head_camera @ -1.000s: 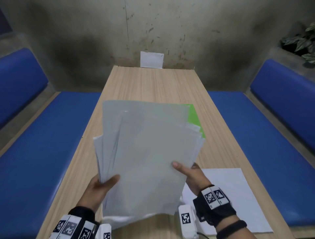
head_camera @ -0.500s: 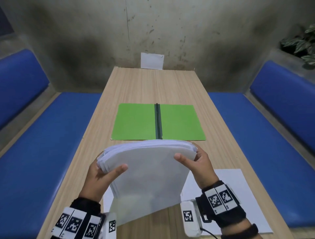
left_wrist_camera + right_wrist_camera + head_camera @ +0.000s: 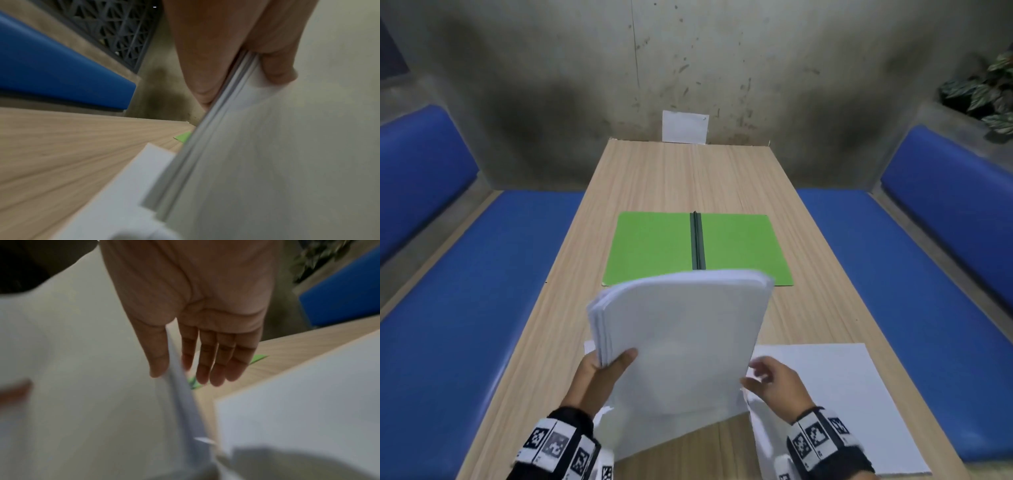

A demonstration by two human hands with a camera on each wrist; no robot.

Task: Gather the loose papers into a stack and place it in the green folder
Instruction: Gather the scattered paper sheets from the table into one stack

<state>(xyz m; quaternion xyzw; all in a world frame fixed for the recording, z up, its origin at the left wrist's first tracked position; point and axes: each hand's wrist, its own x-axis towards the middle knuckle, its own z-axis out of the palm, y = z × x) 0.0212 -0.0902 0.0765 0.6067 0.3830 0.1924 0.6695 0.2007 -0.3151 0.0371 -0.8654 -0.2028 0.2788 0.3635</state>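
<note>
The left hand (image 3: pixel 599 380) grips the stack (image 3: pixel 681 342) at its left edge, thumb on the front face and the other fingers (image 3: pixel 197 65) curled behind it. The stack stands tilted near the front edge of the tabletop (image 3: pixel 681 178), its top bent away. The right hand (image 3: pixel 774 383) is at the stack's right edge with straight fingers (image 3: pixel 213 356), gripping nothing. The folder (image 3: pixel 654 246) lies open in the middle of the tabletop. One sheet (image 3: pixel 835 404) lies flat at the front right corner
</note>
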